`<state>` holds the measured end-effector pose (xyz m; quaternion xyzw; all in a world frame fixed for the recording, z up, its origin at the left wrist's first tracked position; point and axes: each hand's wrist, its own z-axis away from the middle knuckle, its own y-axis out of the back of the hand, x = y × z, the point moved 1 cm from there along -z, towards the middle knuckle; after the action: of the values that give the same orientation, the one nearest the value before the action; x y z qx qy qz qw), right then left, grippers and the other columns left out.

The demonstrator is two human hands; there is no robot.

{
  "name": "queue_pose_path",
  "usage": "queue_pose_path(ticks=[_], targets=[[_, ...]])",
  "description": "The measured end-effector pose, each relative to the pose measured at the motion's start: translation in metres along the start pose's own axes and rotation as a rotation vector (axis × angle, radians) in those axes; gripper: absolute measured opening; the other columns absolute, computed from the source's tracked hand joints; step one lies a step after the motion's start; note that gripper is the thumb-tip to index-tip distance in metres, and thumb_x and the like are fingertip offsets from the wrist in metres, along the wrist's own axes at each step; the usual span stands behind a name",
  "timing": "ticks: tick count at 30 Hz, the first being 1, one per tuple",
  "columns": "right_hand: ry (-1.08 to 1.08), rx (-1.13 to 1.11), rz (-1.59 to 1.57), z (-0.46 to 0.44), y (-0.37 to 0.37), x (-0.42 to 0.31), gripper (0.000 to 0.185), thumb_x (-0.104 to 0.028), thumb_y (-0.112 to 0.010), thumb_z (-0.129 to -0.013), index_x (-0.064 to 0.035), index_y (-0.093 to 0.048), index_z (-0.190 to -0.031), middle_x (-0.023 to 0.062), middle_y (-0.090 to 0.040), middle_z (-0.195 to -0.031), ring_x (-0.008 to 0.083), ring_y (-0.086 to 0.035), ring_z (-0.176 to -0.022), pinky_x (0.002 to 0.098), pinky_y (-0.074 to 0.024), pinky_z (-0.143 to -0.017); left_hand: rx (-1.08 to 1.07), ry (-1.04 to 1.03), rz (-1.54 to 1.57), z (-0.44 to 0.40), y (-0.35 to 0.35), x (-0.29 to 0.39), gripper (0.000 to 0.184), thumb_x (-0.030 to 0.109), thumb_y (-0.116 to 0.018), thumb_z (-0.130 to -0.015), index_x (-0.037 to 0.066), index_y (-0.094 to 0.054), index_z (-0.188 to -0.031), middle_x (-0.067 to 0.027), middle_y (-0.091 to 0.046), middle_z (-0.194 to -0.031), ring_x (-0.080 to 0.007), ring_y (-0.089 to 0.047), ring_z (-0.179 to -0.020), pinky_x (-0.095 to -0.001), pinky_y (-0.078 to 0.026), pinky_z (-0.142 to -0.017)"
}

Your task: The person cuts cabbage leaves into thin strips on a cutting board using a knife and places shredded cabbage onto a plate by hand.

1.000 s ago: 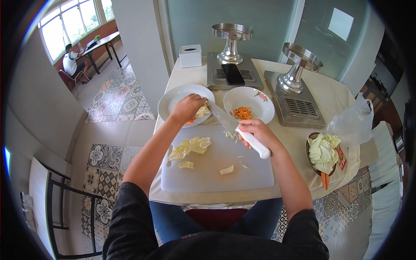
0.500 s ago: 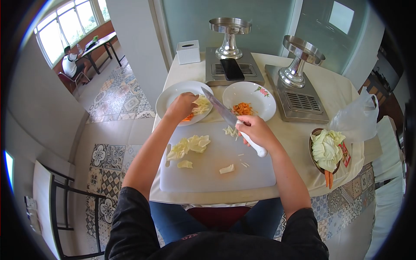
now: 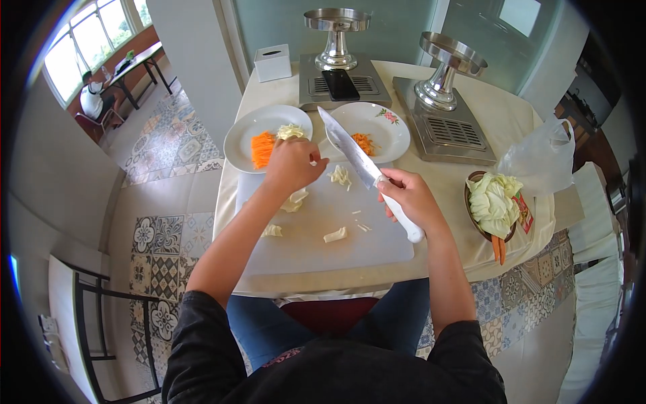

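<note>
My right hand [image 3: 412, 198] is wrapped round the white handle of a kitchen knife [image 3: 353, 149]. Its blade slants up and left past the rim of the flowered plate [image 3: 397, 145]. My left hand [image 3: 294, 165] hovers over the upper left of the white cutting board [image 3: 303, 259], fingers loosely bent and apart, with nothing visible in them. Just beyond it, a white plate [image 3: 242, 128] bears shredded carrot [image 3: 262, 149] and shredded cabbage [image 3: 290, 131]. Cabbage pieces [image 3: 294, 200], partly behind my left hand, a small cabbage strip pile [image 3: 340, 176] and a pale chunk [image 3: 335, 234] lie on the board.
Orange shreds [image 3: 364, 143] sit in the flowered plate. Two metal stands [image 3: 336, 40] [image 3: 444, 77], a phone [image 3: 340, 85] and a tissue box [image 3: 272, 62] stand behind. At right are a cabbage [image 3: 494, 202] in a bowl, carrots [image 3: 498, 249] and a plastic bag [image 3: 538, 155]. A person [image 3: 94, 97] sits far left.
My left hand has come away from the white plate, back toward me over the board, uncovering the carrot and cabbage shreds. My right hand still holds the knife. The whole view has shifted slightly.
</note>
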<state>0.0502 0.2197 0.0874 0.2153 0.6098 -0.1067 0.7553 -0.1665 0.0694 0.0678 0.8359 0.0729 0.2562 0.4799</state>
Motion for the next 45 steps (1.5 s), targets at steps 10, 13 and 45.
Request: queue_pose_path(ticks=[10,13,45], targets=[[-0.038,0.169,-0.121,0.104,0.027,0.035,0.04,-0.017,-0.064,-0.097,0.001,-0.06,-0.132,0.0044,-0.062,-0.08,0.0097,-0.057,-0.057,0.0264,-0.049,-0.05,-0.202,0.012,-0.046,0.018,-0.049,0.043,0.013,0.024,-0.075,-0.076,0.013,-0.072,-0.07,-0.0046,-0.07,-0.076,-0.0237,-0.065,-0.088,-0.0393,-0.044,-0.088],[-0.086,0.191,-0.139,0.127,0.031,0.04,0.041,-0.015,-0.065,-0.096,0.0013,-0.059,-0.134,0.0041,-0.062,-0.081,0.0097,-0.057,-0.057,0.0262,-0.0485,-0.049,-0.196,0.021,-0.091,0.014,-0.056,0.042,0.011,0.022,-0.073,-0.077,0.013,-0.072,-0.072,-0.0055,-0.07,-0.079,-0.0243,-0.064,-0.091,-0.0386,-0.042,-0.09],[0.152,-0.034,0.923,0.222,0.047,0.02,0.055,-0.013,-0.074,-0.077,-0.0214,-0.067,-0.131,0.0092,-0.057,-0.075,0.0291,-0.059,-0.069,0.0403,-0.0474,-0.064,-0.561,-0.291,0.429,0.049,-0.032,0.056,0.034,0.008,-0.078,-0.077,0.004,-0.074,-0.11,-0.0104,-0.068,-0.101,-0.0251,-0.066,-0.095,-0.0363,-0.053,-0.087]])
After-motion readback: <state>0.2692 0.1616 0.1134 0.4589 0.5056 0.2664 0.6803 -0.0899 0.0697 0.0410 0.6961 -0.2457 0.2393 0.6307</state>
